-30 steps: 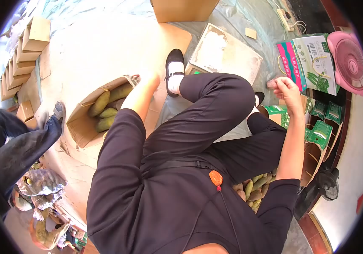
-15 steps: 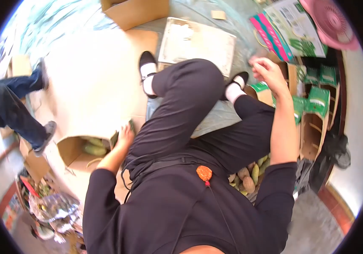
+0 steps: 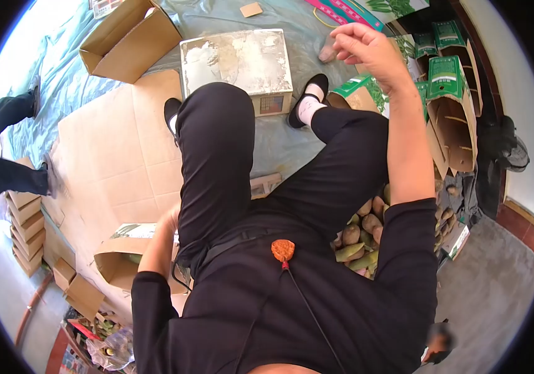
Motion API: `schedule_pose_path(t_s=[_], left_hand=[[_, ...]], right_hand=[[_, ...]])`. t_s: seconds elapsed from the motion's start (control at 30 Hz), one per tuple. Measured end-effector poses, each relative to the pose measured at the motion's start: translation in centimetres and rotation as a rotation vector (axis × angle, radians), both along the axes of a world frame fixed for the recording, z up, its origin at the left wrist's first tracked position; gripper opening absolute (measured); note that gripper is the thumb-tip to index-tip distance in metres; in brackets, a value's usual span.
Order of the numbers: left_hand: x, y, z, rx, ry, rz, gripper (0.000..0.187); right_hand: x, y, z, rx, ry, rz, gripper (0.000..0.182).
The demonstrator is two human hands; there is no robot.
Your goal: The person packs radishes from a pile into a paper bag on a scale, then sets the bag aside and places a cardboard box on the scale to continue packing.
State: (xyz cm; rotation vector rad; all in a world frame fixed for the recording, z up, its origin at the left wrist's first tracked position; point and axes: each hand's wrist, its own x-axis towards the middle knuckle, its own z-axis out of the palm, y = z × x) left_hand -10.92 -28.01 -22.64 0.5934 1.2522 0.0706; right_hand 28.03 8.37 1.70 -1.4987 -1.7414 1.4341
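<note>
Near left, beside the bent trouser leg (image 3: 216, 156), a carton (image 3: 123, 245) lies on its side, mouth to the left, with the left hand (image 3: 169, 218) just beside it, its fingers hidden so that I cannot tell their state. Far right, near the green-topped boxes (image 3: 446, 78), the right hand (image 3: 360, 53) seems to pinch a small blurred piece (image 3: 327, 50) between thumb and fingers. Good handling calls for a light grip at its edge, while a flat left palm would best steady the carton.
</note>
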Motion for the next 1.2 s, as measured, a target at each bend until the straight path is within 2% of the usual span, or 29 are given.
schedule_pose_path(t_s=[0.1,0.2,0.23,0.3,0.4,0.47,0.53,0.6,0.63,0.67,0.7,0.73,0.77,0.8,0.83,0.9,0.97,1.03,1.07,1.1,1.13,1.17,1.2], left_hand=[[0.0,6.3,2.3,-0.013,-0.215,0.365,0.055],[0.2,10.3,4.4,0.016,-0.546,0.798,0.055],[0.5,10.2,4.7,-0.003,-0.619,0.862,0.055],[1.7,8.7,4.2,-0.040,-0.605,0.903,0.056],[3.7,5.6,3.2,-0.109,-0.420,0.851,0.058],[4.2,4.6,4.5,-0.108,-0.302,0.822,0.059],[3.5,5.1,6.8,-0.031,-0.146,0.791,0.060],[2.0,7.6,10.2,0.168,0.027,0.738,0.061],[-0.8,8.6,10.3,0.467,-0.085,0.574,0.058],[1.2,11.4,15.5,0.652,-0.141,0.560,0.052],[1.3,12.8,18.0,0.790,0.175,0.476,0.045],[4.2,15.0,22.1,0.959,0.298,0.552,0.037],[2.1,15.2,22.0,0.991,0.160,0.697,0.031],[3.3,16.6,24.4,1.174,-0.137,0.704,0.028],[5.0,17.8,25.9,1.277,-0.162,0.664,0.028],[10.9,20.4,27.8,1.424,-0.002,0.615,0.029],[16.5,23.0,28.0,1.582,0.163,0.299,0.028],[22.2,24.9,26.5,1.670,0.331,-0.264,0.025],[23.6,24.9,22.5,1.735,0.380,-0.932,0.025],[26.5,22.6,23.8,1.581,0.677,-1.472,0.030],[27.8,20.0,21.8,1.435,0.582,-1.655,0.036],[28.0,18.2,19.8,1.276,0.240,-1.618,0.039],[28.8,16.8,19.1,1.243,0.228,-1.648,0.042]], right_hand=[[2.1,-0.2,0.4,0.028,-0.035,-0.105,0.025],[4.7,-1.1,0.4,0.026,-0.008,-0.164,0.025],[5.5,-1.5,0.3,0.020,-0.008,-0.202,0.025],[7.8,-2.3,-1.0,0.010,0.000,-0.238,0.024],[11.6,-4.3,-4.3,-0.058,0.007,-0.367,0.024],[13.4,-6.4,-7.0,-0.146,-0.011,-0.497,0.022],[14.8,-8.9,-9.9,-0.201,0.000,-0.523,0.021],[16.0,-11.1,-11.6,-0.276,0.050,-0.564,0.020],[16.0,-12.4,-12.5,-0.309,0.095,-0.594,0.020],[16.5,-13.4,-14.6,-0.329,0.066,-0.653,0.020],[17.6,-14.5,-17.7,-0.371,0.184,-0.676,0.019],[17.0,-15.3,-17.2,-0.393,0.100,-0.694,0.018],[15.8,-16.2,-16.5,-0.422,0.017,-0.713,0.017],[15.7,-16.9,-17.0,-0.424,0.031,-0.740,0.017],[15.7,-17.7,-17.9,-0.450,0.019,-0.715,0.018],[15.6,-18.9,-18.7,-0.473,0.016,-0.711,0.019],[14.9,-19.9,-19.1,-0.466,0.049,-0.731,0.015],[14.5,-20.9,-20.1,-0.472,0.067,-0.762,0.015],[14.4,-21.4,-20.5,-0.475,0.088,-0.754,0.015],[14.6,-22.0,-21.0,-0.477,0.106,-0.742,0.015],[14.8,-22.6,-21.3,-0.478,0.115,-0.760,0.015],[14.7,-23.2,-21.8,-0.480,0.097,-0.768,0.013],[14.5,-23.9,-22.4,-0.482,0.080,-0.775,0.012]])
